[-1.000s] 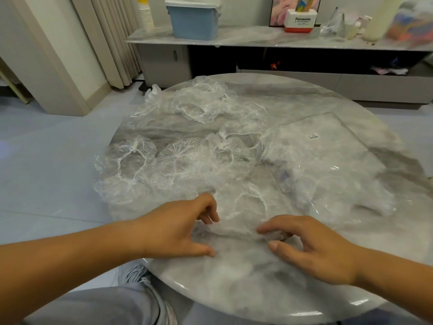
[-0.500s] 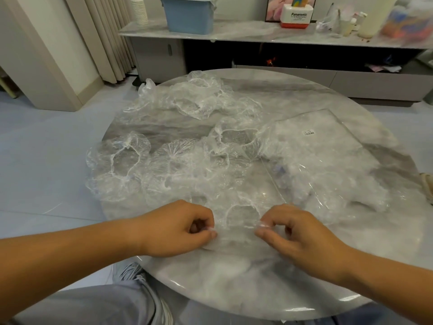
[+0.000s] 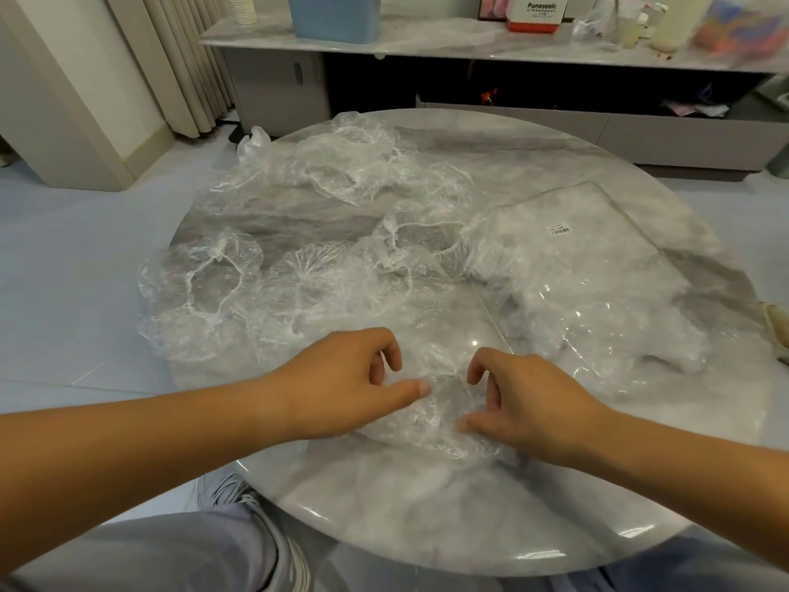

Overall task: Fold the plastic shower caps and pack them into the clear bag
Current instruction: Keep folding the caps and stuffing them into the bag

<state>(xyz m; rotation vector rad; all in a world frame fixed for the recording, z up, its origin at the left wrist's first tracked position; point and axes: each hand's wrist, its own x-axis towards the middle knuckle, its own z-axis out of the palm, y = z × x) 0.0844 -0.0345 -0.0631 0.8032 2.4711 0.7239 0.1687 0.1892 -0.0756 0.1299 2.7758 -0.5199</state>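
Observation:
A crumpled clear shower cap (image 3: 431, 418) lies bunched on the near part of the round marble table (image 3: 427, 506). My left hand (image 3: 350, 386) holds its left side, thumb laid on the plastic and fingers curled over the far edge. My right hand (image 3: 529, 403) grips its right side between curled fingers and thumb. Several loose shower caps are spread beyond: one at the left edge (image 3: 200, 292), one at the back (image 3: 350, 173), one in the middle (image 3: 410, 249). The clear bag (image 3: 576, 258) with a barcode sticker lies flat to the right, with crumpled plastic in its near end.
My knees in grey trousers (image 3: 170, 549) sit under the table's near edge. A low cabinet (image 3: 469, 49) behind the table carries a blue box (image 3: 337, 14) and a white-and-red carton (image 3: 538, 12). Curtains (image 3: 179, 57) hang at the back left.
Both hands have drawn the cap together toward me into a smaller bunch, and now sit closer to each other around it. The camera has tilted down slightly.

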